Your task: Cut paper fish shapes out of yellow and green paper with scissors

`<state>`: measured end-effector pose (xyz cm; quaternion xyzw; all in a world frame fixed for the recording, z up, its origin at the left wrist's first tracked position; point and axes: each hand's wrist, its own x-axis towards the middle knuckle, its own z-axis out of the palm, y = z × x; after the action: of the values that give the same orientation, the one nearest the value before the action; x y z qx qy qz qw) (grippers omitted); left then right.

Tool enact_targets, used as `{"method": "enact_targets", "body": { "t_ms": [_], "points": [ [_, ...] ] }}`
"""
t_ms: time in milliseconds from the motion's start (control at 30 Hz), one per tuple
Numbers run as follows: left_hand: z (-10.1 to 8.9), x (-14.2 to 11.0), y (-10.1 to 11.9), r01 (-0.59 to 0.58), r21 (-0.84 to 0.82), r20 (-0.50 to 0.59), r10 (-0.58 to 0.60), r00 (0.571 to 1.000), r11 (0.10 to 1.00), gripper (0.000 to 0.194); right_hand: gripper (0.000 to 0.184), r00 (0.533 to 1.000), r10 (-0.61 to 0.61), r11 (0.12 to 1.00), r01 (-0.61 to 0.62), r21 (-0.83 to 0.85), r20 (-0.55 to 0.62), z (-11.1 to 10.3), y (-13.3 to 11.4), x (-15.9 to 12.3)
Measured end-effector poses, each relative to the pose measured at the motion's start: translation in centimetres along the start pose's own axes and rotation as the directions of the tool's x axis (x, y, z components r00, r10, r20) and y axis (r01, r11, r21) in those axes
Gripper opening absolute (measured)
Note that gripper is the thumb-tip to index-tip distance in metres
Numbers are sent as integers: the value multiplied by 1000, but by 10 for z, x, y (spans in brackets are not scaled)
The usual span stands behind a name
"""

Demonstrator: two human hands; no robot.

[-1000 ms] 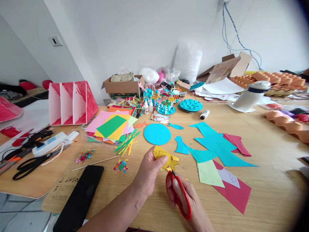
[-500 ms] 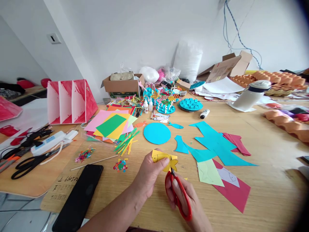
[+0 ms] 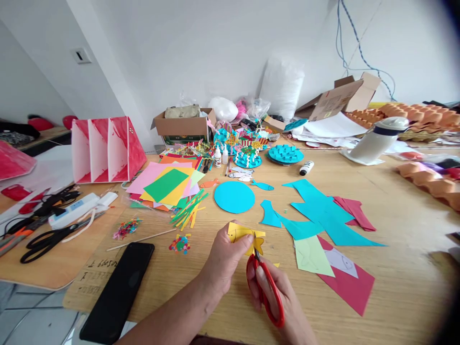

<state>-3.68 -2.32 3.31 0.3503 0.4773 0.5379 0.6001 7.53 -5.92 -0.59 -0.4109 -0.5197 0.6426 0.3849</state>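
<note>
My left hand [image 3: 227, 256] pinches a piece of yellow paper [image 3: 237, 233] between thumb and fingers. A fish is drawn on it in dark line, and its tail end is partly cut out. My right hand [image 3: 278, 292] grips red-handled scissors [image 3: 276, 306], the fingers through the loops. The blades point away from me and meet the paper at the fish's tail. A small yellow scrap [image 3: 276, 265] lies on the table beside my right hand. Beyond my hands lie a blue paper circle [image 3: 234, 197], a blue paper fish [image 3: 262, 185] and an orange paper fish [image 3: 209, 183].
Blue paper offcuts [image 3: 323, 213] and a red sheet [image 3: 354, 287] lie to the right. On the left are coloured sheets [image 3: 165, 186], paper strips [image 3: 189, 211], a black phone [image 3: 118, 292] and black scissors [image 3: 46, 242]. Glue bottles [image 3: 217, 157] stand at the back.
The scissor blades have moved slightly against the yellow paper at the tail, and the paper has tilted a little. The whole view has shifted slightly.
</note>
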Motion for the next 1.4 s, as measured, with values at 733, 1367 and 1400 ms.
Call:
{"method": "enact_targets", "body": {
  "t_ms": [733, 1367, 1400],
  "points": [
    [-1, -3, -7, 0, -88, 20, 2, 1000, 996, 14, 39, 999, -19, 998, 17, -52, -33, -2, 7, -1],
    [0, -4, -4, 21, -82, -7, -22, 1000, 996, 15, 40, 998, -29, 990, 21, -142, -56, -2, 5, -1],
    [0, -4, -3, 23, -83, -7, -23, 1000, 996, 16, 40, 998, -30, 988, 21, -150, -57, -3, 5, -1]
  ]
}}
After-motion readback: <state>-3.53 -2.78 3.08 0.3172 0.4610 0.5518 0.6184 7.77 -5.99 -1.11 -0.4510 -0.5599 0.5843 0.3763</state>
